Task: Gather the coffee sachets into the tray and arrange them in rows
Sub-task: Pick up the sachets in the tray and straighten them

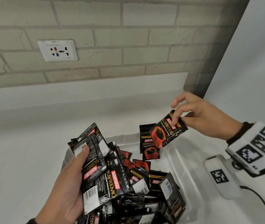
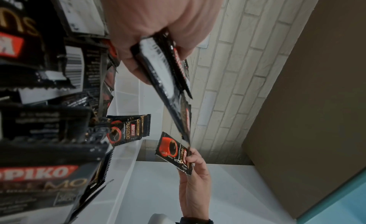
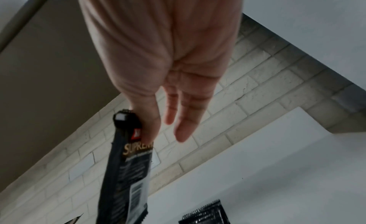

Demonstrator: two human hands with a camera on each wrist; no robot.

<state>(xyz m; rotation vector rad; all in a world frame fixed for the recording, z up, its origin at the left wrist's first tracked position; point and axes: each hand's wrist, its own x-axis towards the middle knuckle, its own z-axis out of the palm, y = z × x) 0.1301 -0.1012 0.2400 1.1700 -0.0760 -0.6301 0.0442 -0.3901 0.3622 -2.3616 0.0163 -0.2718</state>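
A clear plastic tray (image 1: pixel 183 159) on the white counter holds a loose heap of black coffee sachets (image 1: pixel 144 183). My left hand (image 1: pixel 73 180) grips a fanned stack of sachets (image 1: pixel 96 162) above the tray's left side, thumb on top; the left wrist view shows the same stack (image 2: pixel 168 80) edge-on. My right hand (image 1: pixel 198 115) pinches a single sachet (image 1: pixel 167 130) by its top edge between thumb and forefinger, over the tray's far right. That single sachet (image 3: pixel 128 164) hangs below the thumb in the right wrist view. A short stack of sachets (image 1: pixel 148 143) lies flat at the tray's far end.
A brick wall with a white power socket (image 1: pixel 57 50) runs behind the counter. A white panel (image 1: pixel 249 62) rises at the right. A white wrist device with a black cable (image 1: pixel 222 177) hangs over the tray's right side.
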